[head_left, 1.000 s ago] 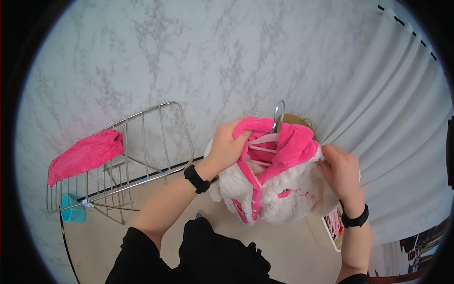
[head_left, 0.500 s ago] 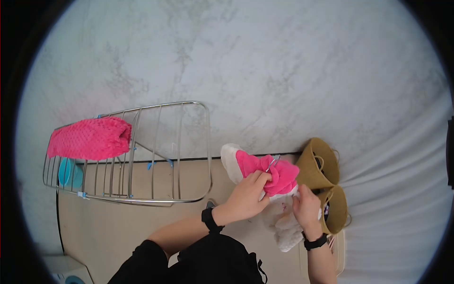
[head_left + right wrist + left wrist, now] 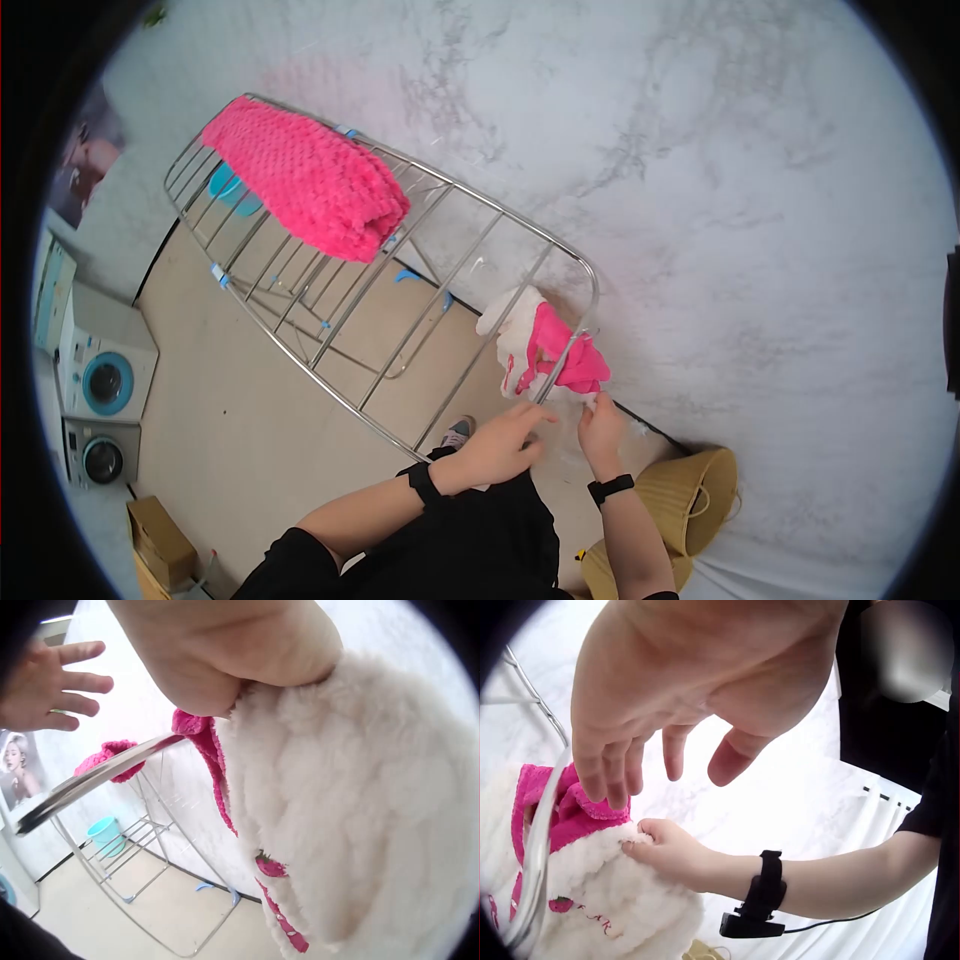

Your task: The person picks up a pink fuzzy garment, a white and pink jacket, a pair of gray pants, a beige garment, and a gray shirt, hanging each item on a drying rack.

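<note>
A fluffy white jacket (image 3: 515, 322) with pink lining hangs upright at the near end of the metal drying rack (image 3: 500, 208). The end bar passes in front of it in the head view. My right hand (image 3: 600, 432) pinches the jacket's shoulder; the left wrist view shows thumb and fingers closed on the white pile (image 3: 607, 892). Next to the bar is my left hand (image 3: 500, 445), fingers spread and slightly bent. It holds nothing, and the right wrist view also shows that left hand (image 3: 56, 690) spread. The hanger's hook is not clearly visible.
A pink textured cloth (image 3: 310, 180) lies over the rack's far end. A teal bucket (image 3: 106, 838) stands beneath. Woven baskets (image 3: 690, 490) are at lower right, against the wall. Two front-loading washing machines (image 3: 108, 385) and a brown box (image 3: 165, 540) stand at left.
The jacket has moved left to the rack's end. My left hand has let go of its collar, while the right keeps hold of the shoulder. The head view has swung left.
</note>
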`<action>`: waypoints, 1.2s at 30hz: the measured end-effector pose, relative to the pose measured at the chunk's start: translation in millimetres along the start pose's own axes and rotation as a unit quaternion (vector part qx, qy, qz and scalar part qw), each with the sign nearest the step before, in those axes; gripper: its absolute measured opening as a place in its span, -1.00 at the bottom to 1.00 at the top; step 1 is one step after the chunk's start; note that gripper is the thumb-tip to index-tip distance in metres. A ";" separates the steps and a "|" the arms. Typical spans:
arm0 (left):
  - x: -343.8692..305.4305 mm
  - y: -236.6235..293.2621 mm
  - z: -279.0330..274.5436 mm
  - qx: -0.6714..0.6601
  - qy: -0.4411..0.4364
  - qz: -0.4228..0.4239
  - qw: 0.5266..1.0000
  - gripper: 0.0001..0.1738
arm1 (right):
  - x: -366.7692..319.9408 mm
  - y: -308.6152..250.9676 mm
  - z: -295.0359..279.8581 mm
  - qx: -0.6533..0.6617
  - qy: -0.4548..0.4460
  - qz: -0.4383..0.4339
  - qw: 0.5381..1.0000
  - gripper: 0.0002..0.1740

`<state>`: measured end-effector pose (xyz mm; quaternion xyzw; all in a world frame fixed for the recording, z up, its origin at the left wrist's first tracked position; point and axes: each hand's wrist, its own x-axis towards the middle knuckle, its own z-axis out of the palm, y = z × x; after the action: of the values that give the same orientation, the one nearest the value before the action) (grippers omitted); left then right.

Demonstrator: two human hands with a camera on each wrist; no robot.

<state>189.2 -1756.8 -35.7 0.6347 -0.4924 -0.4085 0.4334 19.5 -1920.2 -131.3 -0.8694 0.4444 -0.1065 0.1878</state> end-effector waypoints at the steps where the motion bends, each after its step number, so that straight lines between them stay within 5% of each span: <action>1: 9.8 -5.9 -3.7 0.001 0.015 -0.010 1.000 -0.55 | 8.5 3.7 7.2 0.024 0.010 -0.019 0.999 -0.80; 3: 29.1 -15.8 -7.6 0.069 0.154 0.002 0.986 -0.59 | 15.5 16.0 15.8 0.032 -0.020 -0.036 0.999 -0.79; 7: 96.1 -10.0 -13.8 0.152 0.228 0.014 0.962 -0.61 | 33.7 40.6 23.6 0.032 -0.073 -0.081 0.994 -0.77; 10: 143.4 -17.3 -15.0 0.234 0.217 0.070 0.945 -0.66 | 48.1 61.9 25.2 0.045 -0.113 -0.142 0.982 -0.77; 12: 166.7 -25.2 -16.2 0.259 0.069 -0.006 0.963 -0.73 | 53.5 73.1 24.4 0.064 -0.114 -0.145 0.981 -0.77; 15: 178.5 -35.0 -18.0 0.302 0.041 0.009 0.952 -0.83 | 56.6 83.7 23.7 0.102 -0.130 -0.158 0.973 -0.76; 16: 184.2 -35.1 -19.4 0.303 0.041 0.000 0.952 -0.83 | 59.3 85.0 25.3 0.122 -0.142 -0.164 0.969 -0.76; 18: 187.5 -36.9 -18.4 0.397 0.073 0.113 0.908 -0.89 | 70.1 88.2 32.3 0.111 -0.154 -0.159 0.969 -0.75; 21: 188.0 -37.6 -19.2 0.377 0.103 0.097 0.915 -0.91 | 82.4 84.7 35.8 0.094 -0.182 -0.161 0.965 -0.74; 23: 173.8 -18.5 -21.6 0.357 0.126 0.062 0.923 -0.91 | 90.0 82.9 31.4 0.051 -0.212 -0.131 0.967 -0.71; 26: 124.8 -9.8 -13.6 0.133 0.351 0.020 0.927 -0.87 | 95.9 79.9 22.9 0.012 -0.254 -0.101 0.962 -0.67; 36: -111.0 -13.3 81.7 0.054 0.473 -0.181 0.861 -0.92 | 99.7 94.1 46.2 0.043 -0.245 -0.123 0.961 -0.55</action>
<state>95.4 -1658.3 -61.9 0.8521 -0.1263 -0.1029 0.4974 24.8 -2040.9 -210.9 -0.9080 0.2689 0.0685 0.3140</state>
